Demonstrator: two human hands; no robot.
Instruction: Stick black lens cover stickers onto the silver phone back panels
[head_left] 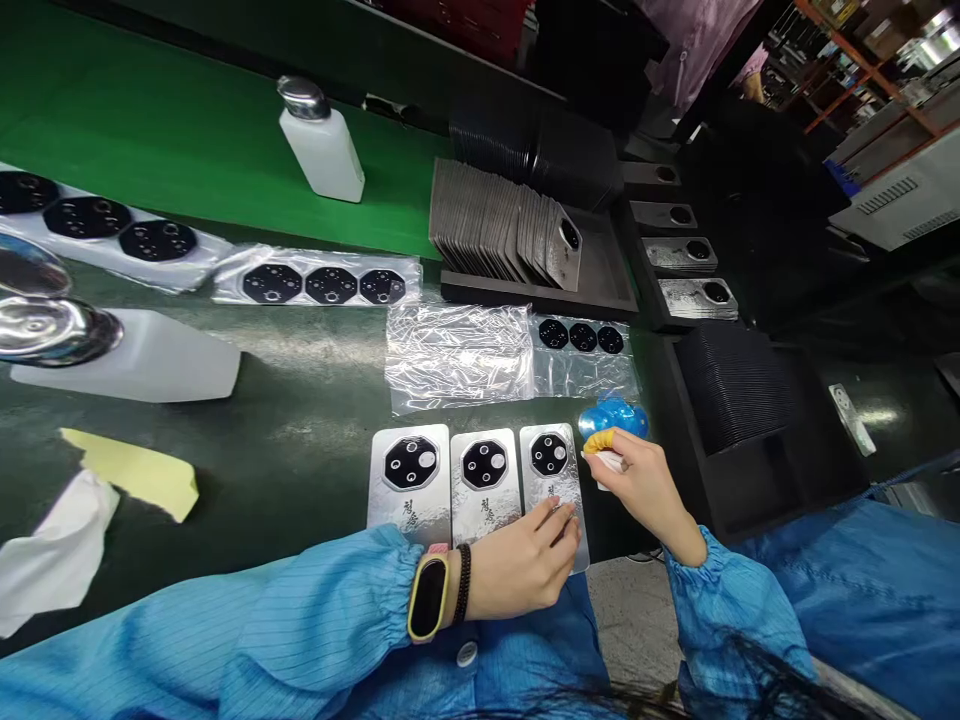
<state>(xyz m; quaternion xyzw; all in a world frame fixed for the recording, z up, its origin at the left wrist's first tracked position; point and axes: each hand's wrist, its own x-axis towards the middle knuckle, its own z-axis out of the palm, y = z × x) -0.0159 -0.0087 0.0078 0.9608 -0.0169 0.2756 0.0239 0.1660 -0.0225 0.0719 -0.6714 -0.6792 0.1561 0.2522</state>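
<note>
Three silver phone back covers lie in a row at the table's front edge: the left cover [382, 505], the middle cover [466, 510] and the right cover [534, 487]. Each has a black octagonal camera plate and dark lettering. My left hand [521, 565] lies with its fingers stretched over the lower part of the right cover. Beside that cover's upper right edge, my right hand [649, 487] pinches a small white wipe [611, 461]; a yellow finger cot [600, 440] sits on one finger. Just beyond is a shiny blue object [615, 416], its kind unclear.
Behind the covers lie clear film [457, 350] and strips of black camera plates [330, 285]. White bottles [326, 155] [172, 355] stand at left near yellow paper [150, 475]. A tray [525, 292] of covers is at the back; another black tray [795, 490] stands right.
</note>
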